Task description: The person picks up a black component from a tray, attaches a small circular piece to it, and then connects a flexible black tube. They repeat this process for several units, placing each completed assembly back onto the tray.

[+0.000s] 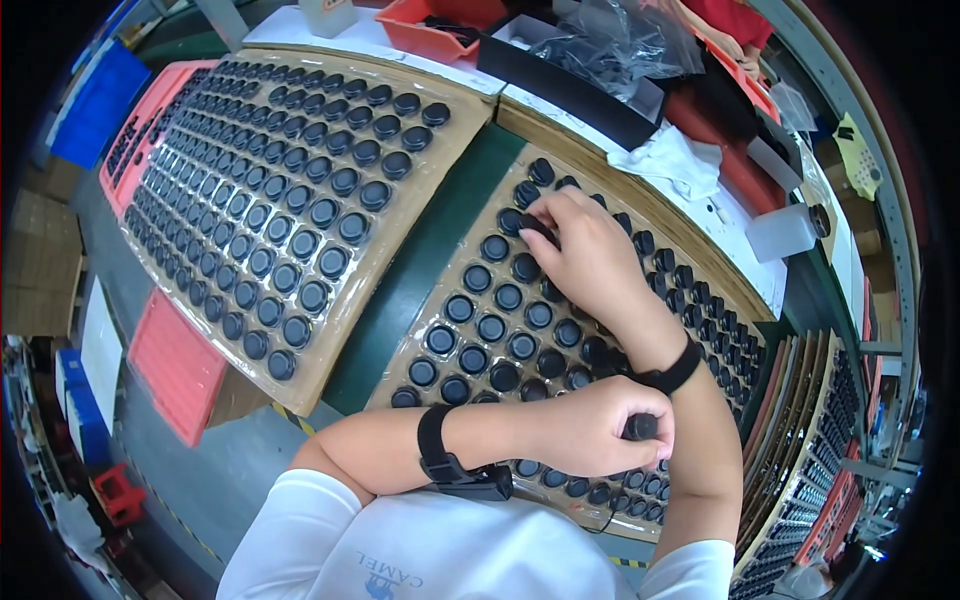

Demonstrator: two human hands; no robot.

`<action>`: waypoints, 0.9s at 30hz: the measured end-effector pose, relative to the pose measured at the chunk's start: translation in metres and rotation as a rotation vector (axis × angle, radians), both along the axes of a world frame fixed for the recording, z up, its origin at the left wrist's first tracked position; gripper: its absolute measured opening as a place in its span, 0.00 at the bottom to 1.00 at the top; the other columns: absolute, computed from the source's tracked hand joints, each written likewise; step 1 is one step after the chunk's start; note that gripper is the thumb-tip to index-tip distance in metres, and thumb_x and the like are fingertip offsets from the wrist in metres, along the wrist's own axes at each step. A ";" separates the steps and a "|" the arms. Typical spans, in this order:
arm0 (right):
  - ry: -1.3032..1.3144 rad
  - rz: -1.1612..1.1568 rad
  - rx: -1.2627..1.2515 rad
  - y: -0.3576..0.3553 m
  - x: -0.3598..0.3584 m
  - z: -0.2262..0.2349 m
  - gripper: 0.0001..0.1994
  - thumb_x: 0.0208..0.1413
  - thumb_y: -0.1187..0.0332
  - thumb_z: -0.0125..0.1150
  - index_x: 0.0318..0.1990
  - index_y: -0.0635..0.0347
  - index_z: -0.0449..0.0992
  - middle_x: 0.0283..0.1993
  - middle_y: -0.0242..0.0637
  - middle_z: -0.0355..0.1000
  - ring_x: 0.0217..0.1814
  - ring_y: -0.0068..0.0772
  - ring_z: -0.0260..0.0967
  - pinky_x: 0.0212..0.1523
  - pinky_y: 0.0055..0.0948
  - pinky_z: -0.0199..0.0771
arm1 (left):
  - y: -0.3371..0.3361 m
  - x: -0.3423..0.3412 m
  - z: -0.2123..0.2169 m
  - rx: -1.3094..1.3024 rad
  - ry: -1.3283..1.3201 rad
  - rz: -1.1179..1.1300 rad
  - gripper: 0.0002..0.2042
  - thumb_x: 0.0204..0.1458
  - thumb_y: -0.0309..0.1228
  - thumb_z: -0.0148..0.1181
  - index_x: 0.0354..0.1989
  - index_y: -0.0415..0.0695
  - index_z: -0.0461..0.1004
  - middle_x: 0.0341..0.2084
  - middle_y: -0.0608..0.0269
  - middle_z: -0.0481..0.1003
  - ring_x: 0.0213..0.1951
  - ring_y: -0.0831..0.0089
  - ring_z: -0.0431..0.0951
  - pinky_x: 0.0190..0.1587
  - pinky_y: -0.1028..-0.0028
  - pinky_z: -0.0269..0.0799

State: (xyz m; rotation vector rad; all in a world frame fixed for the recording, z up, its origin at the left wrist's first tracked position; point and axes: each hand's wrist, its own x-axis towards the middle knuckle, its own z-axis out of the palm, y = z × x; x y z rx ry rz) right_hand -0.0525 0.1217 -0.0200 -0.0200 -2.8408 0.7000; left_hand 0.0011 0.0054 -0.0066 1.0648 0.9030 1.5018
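Head view: the left hand [600, 432] had its fingers closed around a black cylindrical knob [640, 427]; the right hand [582, 240] pinched a second knob [541, 229] (partly hidden) by a brown, film-covered board's [519, 168] far-left corner.

Boards [437, 165] of black parts [303, 243] and plastic bins [422, 43] mark a factory workshop.

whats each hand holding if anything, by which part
Left hand: a round black piece, around its side. Right hand: apparently another piece, by its edge; hold unclear.
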 end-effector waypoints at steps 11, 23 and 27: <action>-0.037 -0.110 -0.249 0.011 0.021 0.018 0.11 0.50 0.69 0.58 0.39 0.64 0.70 0.34 0.35 0.69 0.33 0.27 0.68 0.34 0.25 0.68 | -0.002 -0.005 0.004 0.098 -0.058 0.018 0.03 0.49 0.24 0.57 0.29 0.37 0.71 0.27 0.64 0.75 0.31 0.80 0.73 0.36 0.79 0.69; 0.420 -0.322 -0.804 0.005 0.168 0.036 0.12 0.48 0.75 0.58 0.42 0.65 0.68 0.37 0.33 0.65 0.34 0.20 0.62 0.34 0.18 0.64 | 0.000 -0.012 0.009 -0.125 -0.162 0.354 0.10 0.49 0.25 0.59 0.40 0.36 0.71 0.32 0.61 0.75 0.32 0.79 0.73 0.34 0.81 0.68; 0.403 -0.229 -0.433 0.002 0.173 0.034 0.13 0.47 0.76 0.58 0.41 0.65 0.68 0.39 0.36 0.64 0.34 0.24 0.63 0.34 0.21 0.64 | -0.001 -0.009 0.005 -0.091 -0.054 0.342 0.16 0.48 0.29 0.62 0.44 0.35 0.70 0.37 0.59 0.74 0.35 0.78 0.73 0.37 0.79 0.70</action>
